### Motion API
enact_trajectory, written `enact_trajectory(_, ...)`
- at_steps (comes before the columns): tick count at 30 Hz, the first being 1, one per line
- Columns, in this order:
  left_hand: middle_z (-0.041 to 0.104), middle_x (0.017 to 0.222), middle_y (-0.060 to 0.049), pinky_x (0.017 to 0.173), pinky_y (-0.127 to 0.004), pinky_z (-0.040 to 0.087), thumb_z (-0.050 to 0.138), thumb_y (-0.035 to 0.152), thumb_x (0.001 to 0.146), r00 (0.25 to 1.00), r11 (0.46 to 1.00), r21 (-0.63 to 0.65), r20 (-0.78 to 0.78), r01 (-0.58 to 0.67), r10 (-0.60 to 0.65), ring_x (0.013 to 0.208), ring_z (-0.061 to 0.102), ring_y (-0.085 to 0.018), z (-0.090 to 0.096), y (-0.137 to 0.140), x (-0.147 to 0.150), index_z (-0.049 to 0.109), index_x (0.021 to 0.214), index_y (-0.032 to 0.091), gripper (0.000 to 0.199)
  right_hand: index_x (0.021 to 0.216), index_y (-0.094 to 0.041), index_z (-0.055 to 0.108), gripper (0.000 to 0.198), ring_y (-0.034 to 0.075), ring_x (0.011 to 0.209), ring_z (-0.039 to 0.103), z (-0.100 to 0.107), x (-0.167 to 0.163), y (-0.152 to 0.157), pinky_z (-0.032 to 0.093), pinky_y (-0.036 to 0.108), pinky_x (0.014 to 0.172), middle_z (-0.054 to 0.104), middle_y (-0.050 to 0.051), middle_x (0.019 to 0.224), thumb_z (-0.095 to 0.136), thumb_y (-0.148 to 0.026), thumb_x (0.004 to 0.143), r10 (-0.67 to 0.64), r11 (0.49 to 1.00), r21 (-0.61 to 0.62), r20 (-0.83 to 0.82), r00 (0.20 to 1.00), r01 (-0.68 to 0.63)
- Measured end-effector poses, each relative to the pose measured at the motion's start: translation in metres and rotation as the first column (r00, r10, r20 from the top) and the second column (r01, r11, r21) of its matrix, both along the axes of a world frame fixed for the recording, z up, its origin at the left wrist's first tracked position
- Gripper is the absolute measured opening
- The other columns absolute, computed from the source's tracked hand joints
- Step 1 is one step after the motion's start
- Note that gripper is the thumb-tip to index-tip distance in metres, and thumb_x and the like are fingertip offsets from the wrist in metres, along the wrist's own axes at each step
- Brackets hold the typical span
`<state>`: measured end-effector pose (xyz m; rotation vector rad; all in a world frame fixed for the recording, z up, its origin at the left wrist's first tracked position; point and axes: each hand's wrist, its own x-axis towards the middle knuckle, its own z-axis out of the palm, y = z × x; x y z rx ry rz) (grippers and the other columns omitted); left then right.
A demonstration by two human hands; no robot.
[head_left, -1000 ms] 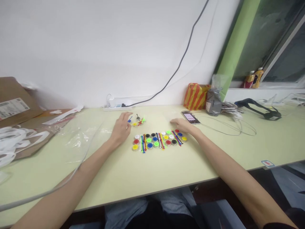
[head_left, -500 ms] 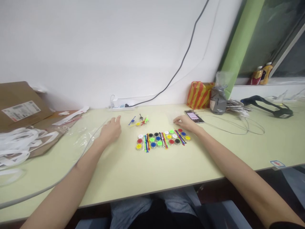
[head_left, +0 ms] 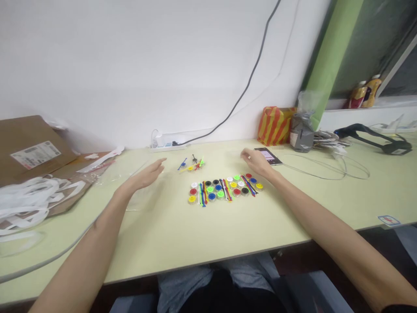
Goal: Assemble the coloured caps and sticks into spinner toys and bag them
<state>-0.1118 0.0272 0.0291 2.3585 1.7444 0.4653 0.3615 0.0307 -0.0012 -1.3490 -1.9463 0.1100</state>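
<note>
The coloured discs [head_left: 217, 188] lie between the two hands, a little nearer the person than either; they sit in four close groups, with bundles of arrow-tipped strips [head_left: 225, 190] laid between them, apparently so that the strips serve as dividers and every colour shows; a smaller cluster of discs and strips [head_left: 196, 166] rests beyond these, to the right of the left hand [head_left: 148, 174], seemingly set apart to keep it from mixing with the rows.

The left hand is loosely open, fingers stretched forward, with nothing visible in its grasp; it is beside the clear plastic film [head_left: 112, 171] (whether it touches the film, I cannot tell). The right hand [head_left: 256, 161] is half curled, its fingertips drawn together beyond the right end of the rows; whether it pinches anything is hidden.

Just right of the right hand lies a phone [head_left: 269, 156], its lit screen up, perhaps for easy viewing; beyond that hand stand a striped bag [head_left: 274, 126] and a grey package [head_left: 301, 134] near the wall; well left of the left hand, white straps [head_left: 32, 204] heap before a cardboard box [head_left: 35, 148].
</note>
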Motion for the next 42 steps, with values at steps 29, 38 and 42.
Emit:
enact_trajectory(29,0.037,0.158,-0.020,0.124,-0.053,0.020,0.041,0.027,0.081,0.928,0.912,0.181,0.015,-0.369,0.373,0.151,0.027,-0.035,-0.025,-0.017,-0.084,0.051,0.139,0.009,0.062,0.113,-0.017,0.050,0.020,0.028,0.092,0.068,0.035,-0.299,-0.098,0.048,0.040,0.075,0.070,0.010,0.104,0.040,-0.010,0.098,0.480,0.775,-0.001,0.652,0.588,-0.632)
enact_trajectory(38,0.047,0.153,-0.016,0.118,-0.046,0.036,0.031,0.035,0.088,0.949,0.947,0.078,0.077,-0.312,0.306,0.145,0.040,-0.028,-0.029,-0.014,-0.067,0.045,0.147,0.009,0.066,0.116,-0.019,0.048,0.019,0.024,0.103,0.068,0.027,-0.303,-0.102,0.053,0.035,0.078,0.068,0.011,0.122,0.046,-0.025,0.098,0.770,0.619,-0.277,0.401,0.497,-0.735)
enact_trajectory(42,0.059,0.140,-0.019,0.109,-0.040,0.045,0.034,0.029,0.079,0.947,0.945,0.082,0.075,-0.317,0.311,0.127,0.058,-0.026,-0.018,-0.017,-0.069,0.041,0.148,0.005,0.074,0.120,-0.018,0.051,0.030,0.027,0.100,0.067,0.035,-0.289,-0.097,0.053,0.038,0.078,0.069,0.012,0.116,0.046,-0.014,0.091,0.599,0.796,-0.181,0.374,0.709,-0.577)
